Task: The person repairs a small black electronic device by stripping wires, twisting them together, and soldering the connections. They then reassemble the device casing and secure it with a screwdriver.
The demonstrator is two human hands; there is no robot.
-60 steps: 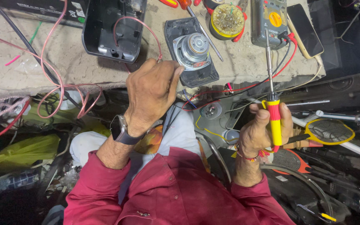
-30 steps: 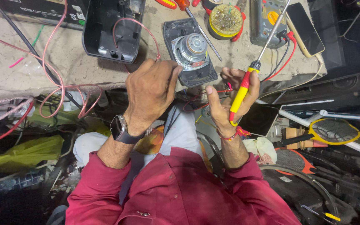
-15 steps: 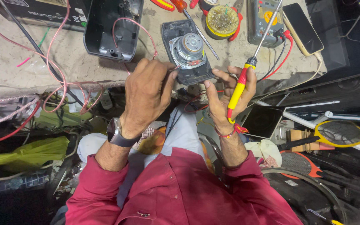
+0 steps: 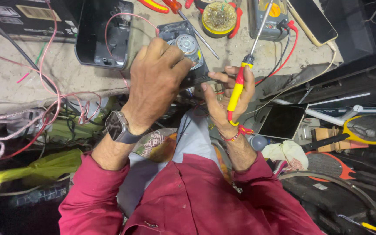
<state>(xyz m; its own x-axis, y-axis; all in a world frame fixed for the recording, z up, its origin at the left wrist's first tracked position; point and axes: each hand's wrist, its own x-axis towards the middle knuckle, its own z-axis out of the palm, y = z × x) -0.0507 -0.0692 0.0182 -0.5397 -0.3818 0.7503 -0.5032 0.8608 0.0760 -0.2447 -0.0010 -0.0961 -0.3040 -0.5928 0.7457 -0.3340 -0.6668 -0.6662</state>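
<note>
Box (image 4: 20, 19), dark with pale labels, lies at the bench's (image 4: 27, 80) far left corner; we see dusty grey concrete, tangled pink wires (image 4: 48, 93) spilling over its near edge; our left hand (image 4: 155, 82) clasps the black motor unit (image 4: 188, 56) at that edge; our right hand (image 4: 227, 98) grips a yellow-handled screwdriver (image 4: 240, 82); clutter crowds everywhere.

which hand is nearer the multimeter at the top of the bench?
Right. The right hand holding the yellow-red screwdriver sits just below the multimeter; the left hand is farther left, on the black motor housing.
</note>
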